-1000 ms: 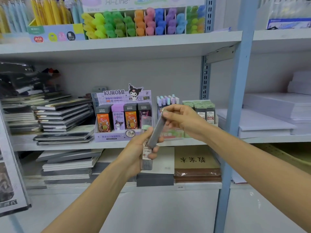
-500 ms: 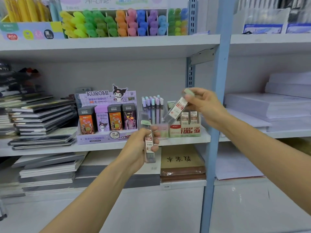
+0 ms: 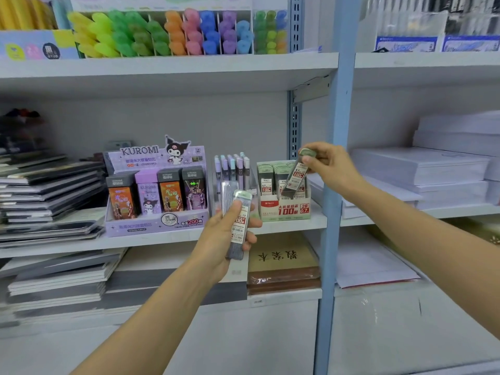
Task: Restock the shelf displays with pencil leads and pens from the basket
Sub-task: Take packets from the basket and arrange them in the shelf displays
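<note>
Now pinching one lead case (image 3: 296,178) by its cap in the right grip (image 3: 328,165), slanted over the green display box (image 3: 284,211), likely needing straightening before sliding among its rows, while clasping spare cases (image 3: 238,226) in the left grip (image 3: 221,239) left of that box.
</note>
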`<state>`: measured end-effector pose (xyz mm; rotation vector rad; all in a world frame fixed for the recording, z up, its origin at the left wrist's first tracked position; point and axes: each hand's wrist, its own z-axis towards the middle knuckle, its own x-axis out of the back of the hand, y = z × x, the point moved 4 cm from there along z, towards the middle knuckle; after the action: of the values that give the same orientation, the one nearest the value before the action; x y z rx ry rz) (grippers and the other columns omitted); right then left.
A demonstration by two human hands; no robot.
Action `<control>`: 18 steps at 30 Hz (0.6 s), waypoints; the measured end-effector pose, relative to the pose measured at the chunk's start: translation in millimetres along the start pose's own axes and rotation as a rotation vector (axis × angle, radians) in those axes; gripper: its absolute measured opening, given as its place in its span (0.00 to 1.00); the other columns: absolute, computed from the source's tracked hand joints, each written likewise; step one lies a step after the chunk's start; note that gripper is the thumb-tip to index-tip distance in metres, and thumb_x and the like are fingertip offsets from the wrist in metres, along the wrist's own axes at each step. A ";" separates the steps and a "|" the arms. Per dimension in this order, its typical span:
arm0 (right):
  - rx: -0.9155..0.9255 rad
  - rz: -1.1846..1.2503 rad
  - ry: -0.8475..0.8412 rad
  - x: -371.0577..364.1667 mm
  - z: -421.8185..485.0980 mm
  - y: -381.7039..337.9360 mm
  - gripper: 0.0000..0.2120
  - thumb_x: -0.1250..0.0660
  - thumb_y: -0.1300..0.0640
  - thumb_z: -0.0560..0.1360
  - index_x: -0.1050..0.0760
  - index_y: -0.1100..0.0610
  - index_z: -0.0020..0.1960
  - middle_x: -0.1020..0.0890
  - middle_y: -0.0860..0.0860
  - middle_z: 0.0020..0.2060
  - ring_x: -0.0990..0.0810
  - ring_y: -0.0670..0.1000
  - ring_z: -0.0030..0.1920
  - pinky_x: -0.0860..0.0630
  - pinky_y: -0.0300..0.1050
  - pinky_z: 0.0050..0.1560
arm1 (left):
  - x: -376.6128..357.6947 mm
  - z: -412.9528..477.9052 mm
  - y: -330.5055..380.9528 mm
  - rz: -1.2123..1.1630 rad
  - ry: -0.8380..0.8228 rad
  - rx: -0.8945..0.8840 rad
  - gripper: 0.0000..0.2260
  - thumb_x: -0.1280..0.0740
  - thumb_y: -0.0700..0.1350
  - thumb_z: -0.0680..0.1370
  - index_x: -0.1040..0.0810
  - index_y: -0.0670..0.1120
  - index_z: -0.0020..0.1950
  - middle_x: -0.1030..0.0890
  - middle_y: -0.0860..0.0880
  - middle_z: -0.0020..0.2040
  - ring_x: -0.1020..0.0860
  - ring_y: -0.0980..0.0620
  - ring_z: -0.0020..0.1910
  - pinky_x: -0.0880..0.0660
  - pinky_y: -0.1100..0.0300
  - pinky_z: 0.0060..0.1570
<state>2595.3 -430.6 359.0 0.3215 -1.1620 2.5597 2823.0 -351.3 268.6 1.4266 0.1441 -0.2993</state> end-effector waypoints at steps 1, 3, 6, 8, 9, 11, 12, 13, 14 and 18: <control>-0.006 -0.021 -0.016 -2.7 0.3 3.0 0.08 0.35 0.64 0.78 0.22 0.58 0.55 0.17 0.57 0.50 0.17 0.52 0.50 0.19 0.45 0.52 | 0.0 -0.3 -0.1 0.001 -0.003 0.010 0.15 0.39 0.53 0.81 0.22 0.43 0.58 0.16 0.45 0.39 0.23 0.54 0.26 0.28 0.64 0.22; -0.025 -0.060 -0.064 -6.7 1.8 7.3 0.09 0.34 0.63 0.78 0.22 0.58 0.57 0.17 0.55 0.50 0.17 0.53 0.52 0.20 0.50 0.54 | -0.5 -0.7 0.1 -0.002 -0.015 0.029 0.14 0.39 0.51 0.82 0.22 0.42 0.58 0.16 0.46 0.38 0.24 0.54 0.25 0.29 0.64 0.21; -0.044 -0.098 -0.163 -11.2 5.0 7.4 0.08 0.35 0.62 0.78 0.21 0.53 0.53 0.16 0.51 0.48 0.17 0.50 0.51 0.19 0.49 0.53 | -0.8 -0.2 0.4 -0.009 -0.024 0.036 0.09 0.41 0.43 0.82 0.24 0.41 0.57 0.16 0.44 0.38 0.24 0.53 0.25 0.30 0.64 0.20; -0.055 -0.143 -0.195 -13.1 7.6 6.5 0.09 0.36 0.61 0.79 0.21 0.50 0.53 0.16 0.48 0.48 0.17 0.48 0.50 0.19 0.46 0.51 | -0.4 0.3 0.4 -0.006 -0.034 0.018 0.07 0.42 0.40 0.82 0.25 0.42 0.55 0.15 0.43 0.39 0.23 0.53 0.26 0.29 0.64 0.22; -0.059 -0.167 -0.197 -14.4 8.9 6.3 0.09 0.36 0.61 0.79 0.21 0.50 0.55 0.17 0.46 0.48 0.18 0.46 0.49 0.19 0.44 0.50 | -0.5 0.5 0.1 -0.004 -0.043 0.008 0.07 0.41 0.40 0.82 0.25 0.42 0.55 0.15 0.42 0.40 0.22 0.52 0.27 0.27 0.64 0.23; -0.039 -0.224 -0.180 -18.7 10.0 5.1 0.12 0.34 0.62 0.78 0.22 0.51 0.59 0.19 0.44 0.46 0.20 0.44 0.47 0.21 0.38 0.46 | -0.5 0.7 -1.1 0.002 -0.064 -0.007 0.06 0.40 0.40 0.82 0.25 0.43 0.56 0.14 0.42 0.43 0.20 0.52 0.30 0.24 0.64 0.27; -0.019 -0.254 -0.162 -21.4 9.7 4.5 0.13 0.33 0.62 0.77 0.22 0.52 0.59 0.21 0.44 0.45 0.22 0.43 0.45 0.23 0.35 0.44 | -0.7 0.6 -1.6 0.006 -0.073 -0.015 0.06 0.40 0.40 0.82 0.25 0.44 0.56 0.14 0.42 0.44 0.18 0.52 0.31 0.23 0.63 0.29; -0.003 -0.279 -0.144 -24.4 9.1 4.7 0.12 0.31 0.62 0.76 0.22 0.53 0.58 0.22 0.44 0.44 0.22 0.43 0.45 0.26 0.33 0.43 | -1.0 0.7 -1.9 0.008 -0.082 -0.021 0.06 0.39 0.41 0.82 0.25 0.45 0.57 0.14 0.43 0.45 0.18 0.52 0.33 0.22 0.63 0.31; 0.003 -0.292 -0.131 -27.2 7.8 5.7 0.12 0.30 0.63 0.75 0.22 0.54 0.57 0.22 0.45 0.44 0.23 0.44 0.45 0.26 0.33 0.44 | -1.1 0.5 -2.3 0.007 -0.089 -0.027 0.07 0.39 0.41 0.82 0.25 0.45 0.58 0.14 0.43 0.46 0.17 0.52 0.34 0.22 0.63 0.32; 0.012 -0.355 -0.058 -31.0 2.5 8.3 0.11 0.30 0.60 0.75 0.21 0.55 0.57 0.24 0.47 0.49 0.25 0.41 0.44 0.28 0.30 0.43 | 0.8 0.7 -3.6 0.024 -0.086 -0.036 0.09 0.35 0.43 0.79 0.24 0.44 0.59 0.14 0.45 0.45 0.17 0.52 0.36 0.22 0.63 0.34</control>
<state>2621.1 -443.5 344.8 0.5545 -1.0056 2.2602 2822.7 -352.5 265.0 1.3768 0.0617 -0.3359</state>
